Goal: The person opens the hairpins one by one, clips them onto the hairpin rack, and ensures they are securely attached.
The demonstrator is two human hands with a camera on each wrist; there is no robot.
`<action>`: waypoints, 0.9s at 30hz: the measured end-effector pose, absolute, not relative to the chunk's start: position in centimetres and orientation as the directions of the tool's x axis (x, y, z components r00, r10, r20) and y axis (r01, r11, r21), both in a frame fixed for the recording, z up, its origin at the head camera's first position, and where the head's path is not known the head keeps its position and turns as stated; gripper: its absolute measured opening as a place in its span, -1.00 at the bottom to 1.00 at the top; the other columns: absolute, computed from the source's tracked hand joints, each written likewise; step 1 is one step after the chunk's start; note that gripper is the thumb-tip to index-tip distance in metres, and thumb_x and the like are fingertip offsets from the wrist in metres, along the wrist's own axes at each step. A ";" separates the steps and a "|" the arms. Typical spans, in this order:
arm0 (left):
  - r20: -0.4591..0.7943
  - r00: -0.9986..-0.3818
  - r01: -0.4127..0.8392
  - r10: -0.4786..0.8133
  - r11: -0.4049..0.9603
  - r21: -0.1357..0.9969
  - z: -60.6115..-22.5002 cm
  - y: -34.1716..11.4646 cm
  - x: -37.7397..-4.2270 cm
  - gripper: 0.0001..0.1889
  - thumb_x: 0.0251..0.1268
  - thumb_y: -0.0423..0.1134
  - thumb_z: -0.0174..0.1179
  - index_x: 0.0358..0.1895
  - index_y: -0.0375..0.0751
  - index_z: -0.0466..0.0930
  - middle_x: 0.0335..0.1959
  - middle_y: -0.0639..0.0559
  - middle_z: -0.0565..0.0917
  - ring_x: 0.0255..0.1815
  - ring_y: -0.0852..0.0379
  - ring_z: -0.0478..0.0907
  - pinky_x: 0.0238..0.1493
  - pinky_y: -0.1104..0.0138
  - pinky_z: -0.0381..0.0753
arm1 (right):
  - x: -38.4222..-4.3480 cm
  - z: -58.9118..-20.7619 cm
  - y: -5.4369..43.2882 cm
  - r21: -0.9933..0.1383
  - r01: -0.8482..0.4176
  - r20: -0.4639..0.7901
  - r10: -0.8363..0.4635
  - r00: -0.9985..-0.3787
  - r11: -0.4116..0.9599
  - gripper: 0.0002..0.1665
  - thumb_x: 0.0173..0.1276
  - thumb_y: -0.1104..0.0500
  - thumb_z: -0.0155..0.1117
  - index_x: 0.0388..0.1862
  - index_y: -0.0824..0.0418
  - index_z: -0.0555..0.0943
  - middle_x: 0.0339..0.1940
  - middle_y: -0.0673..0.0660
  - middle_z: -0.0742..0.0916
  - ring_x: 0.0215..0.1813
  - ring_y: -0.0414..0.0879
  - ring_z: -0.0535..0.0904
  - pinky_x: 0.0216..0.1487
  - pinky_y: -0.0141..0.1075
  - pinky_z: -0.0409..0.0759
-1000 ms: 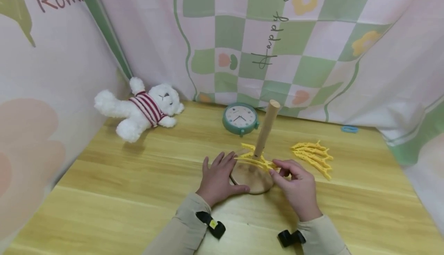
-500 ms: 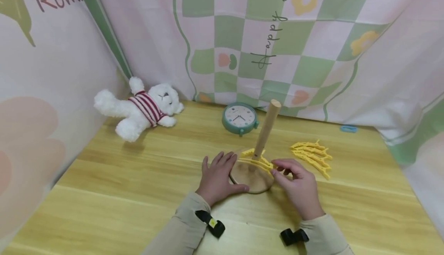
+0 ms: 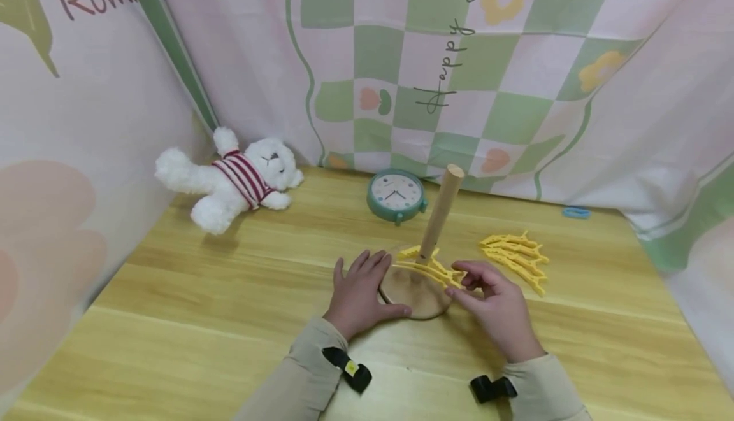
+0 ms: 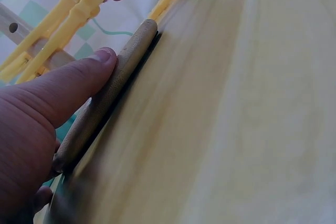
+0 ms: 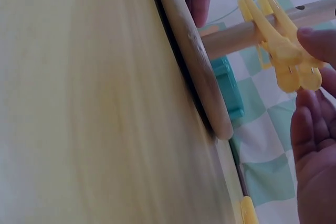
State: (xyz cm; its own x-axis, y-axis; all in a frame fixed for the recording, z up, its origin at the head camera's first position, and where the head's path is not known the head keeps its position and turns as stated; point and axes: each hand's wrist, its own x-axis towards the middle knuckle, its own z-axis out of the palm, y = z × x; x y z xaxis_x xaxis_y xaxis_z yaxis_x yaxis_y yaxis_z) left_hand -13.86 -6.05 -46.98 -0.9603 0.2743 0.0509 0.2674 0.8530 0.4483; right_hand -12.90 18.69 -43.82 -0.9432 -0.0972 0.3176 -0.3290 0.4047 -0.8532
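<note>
A wooden disc [image 3: 414, 300] with an upright wooden rod [image 3: 441, 214] stands before me. My left hand [image 3: 360, 297] rests on the disc's left side with fingers spread; its thumb [image 4: 97, 66] lies at the near rim. Yellow forked plastic pieces [image 3: 427, 269] sit across the lower rod, slender ends toward the left hand. My right hand [image 3: 497, 303] is at their forked ends, thumb and index finger apart on either side. In the right wrist view, a fingertip [image 5: 310, 38] overlaps the edge of the yellow piece [image 5: 286, 51], and other fingers sit just below its rounded ends.
More yellow forked pieces [image 3: 518, 258] lie to the right of the rod. A teal round clock [image 3: 395, 195] lies behind it. A white plush bear [image 3: 241, 176] in a striped shirt lies back left, a small blue loop [image 3: 576, 213] back right. A patterned curtain [image 3: 378, 58] borders the wooden table.
The right thumb and index finger have spread apart at the yellow piece, and its forked ends now show between them. That hand shifted slightly right. The left hand stays on the disc.
</note>
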 end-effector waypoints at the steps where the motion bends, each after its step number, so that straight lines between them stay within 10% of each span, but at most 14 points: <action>1: 0.051 -0.960 0.268 0.275 0.853 0.448 -47.0 -6.1 -13.8 0.12 -0.07 0.55 0.27 0.56 0.02 0.23 0.56 0.10 0.25 0.60 -0.06 0.05 0.48 -0.29 -0.22 | -12.9 -43.9 18.8 -0.838 -0.331 0.317 -0.106 -0.942 0.434 -0.51 0.08 0.35 0.58 0.04 0.31 0.69 -0.18 0.11 0.70 -0.20 -0.18 0.57 -0.11 -0.52 0.58; 17: 0.055 -0.959 0.272 0.278 0.849 0.452 -47.0 -6.0 -13.8 0.12 -0.06 0.55 0.27 0.56 0.02 0.23 0.57 0.10 0.25 0.60 -0.06 0.05 0.48 -0.29 -0.22 | -13.0 -43.9 19.3 -0.734 -0.309 0.314 -0.101 -0.944 0.605 -0.66 0.18 0.11 0.57 -0.06 0.15 0.76 -0.12 -0.06 0.73 -0.03 -0.31 0.53 0.00 -0.40 0.44; 27: 0.049 -0.957 0.278 0.286 0.851 0.445 -46.6 -6.0 -13.7 0.11 -0.06 0.54 0.28 0.56 0.02 0.23 0.57 0.14 0.24 0.60 -0.06 0.05 0.47 -0.30 -0.21 | -13.0 -43.2 18.8 -0.714 -0.340 0.349 -0.110 -0.931 0.612 -0.68 0.17 0.13 0.58 -0.09 0.15 0.76 -0.15 -0.04 0.73 -0.04 -0.30 0.57 -0.18 -0.40 0.67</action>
State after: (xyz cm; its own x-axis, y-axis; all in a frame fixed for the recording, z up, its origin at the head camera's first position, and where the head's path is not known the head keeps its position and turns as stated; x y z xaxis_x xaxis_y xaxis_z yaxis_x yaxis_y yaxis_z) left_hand -13.67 -6.03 -46.59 -0.9569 0.2863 0.0495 0.2777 0.8513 0.4451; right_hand -13.03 18.85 -43.18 -0.9308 -0.1102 0.3485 -0.3398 0.6119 -0.7142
